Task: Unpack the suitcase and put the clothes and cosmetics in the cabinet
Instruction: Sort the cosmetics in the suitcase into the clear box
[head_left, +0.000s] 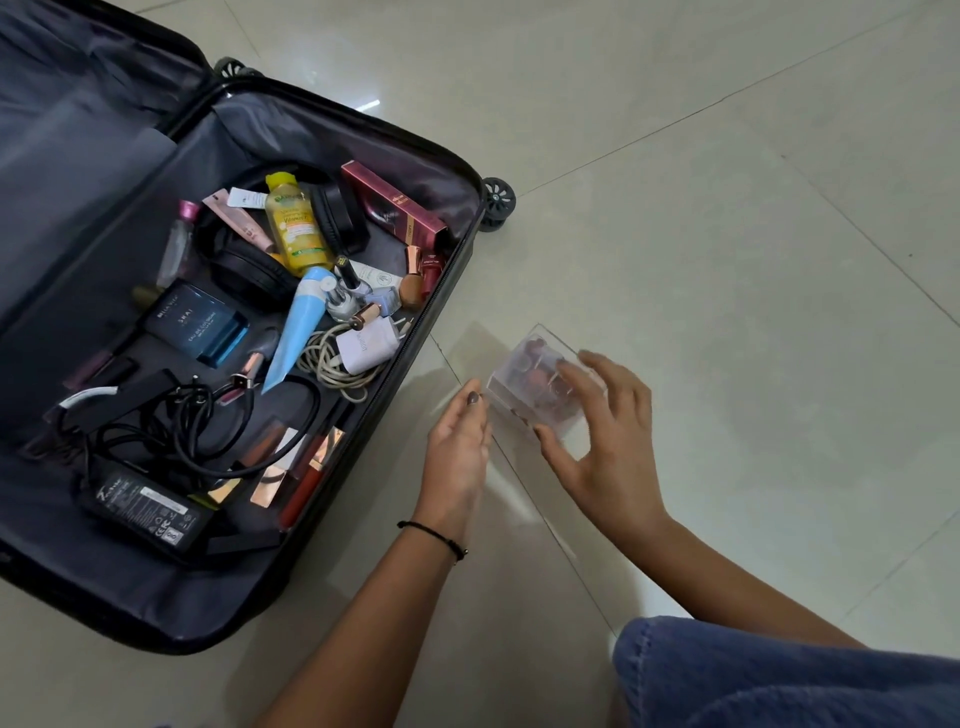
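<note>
Clear acrylic box (508, 396) of cosmetics (540, 375) — likely stiff, light, slick, crack-prone | right hand (608, 436) clasps its walls from above | left hand (460, 441) flat, empty, just beside | best supported underneath

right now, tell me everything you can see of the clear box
The clear box is small and see-through, plastic by its look, with blurred reddish things inside. It is tilted over the tiled floor, right of the open suitcase. The right hand grips it; a fingertip of the left hand is at its left corner.

Dim even indoor light, glare patch on floor tiles (366, 105), clear box (537, 387) motion-blurred, edges bowed
</note>
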